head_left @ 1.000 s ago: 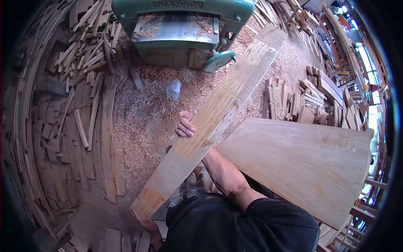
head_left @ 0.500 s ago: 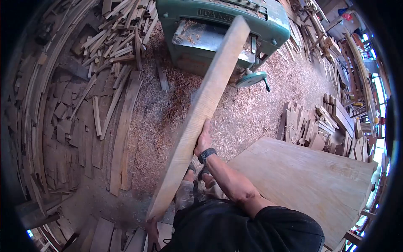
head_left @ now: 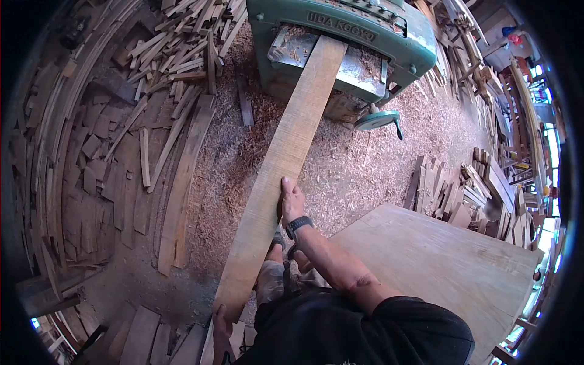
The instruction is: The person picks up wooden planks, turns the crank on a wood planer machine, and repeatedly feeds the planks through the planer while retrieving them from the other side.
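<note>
Littered floor | plank — long axis forward-right, toward machine | left hand, right hand — gripping plank

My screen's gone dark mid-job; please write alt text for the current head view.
A long board extends over the metal bed of a green machine, held midway by the right hand and at its near end by the left hand. Wood shavings lie beneath; a broad wooden panel is at right.
</note>
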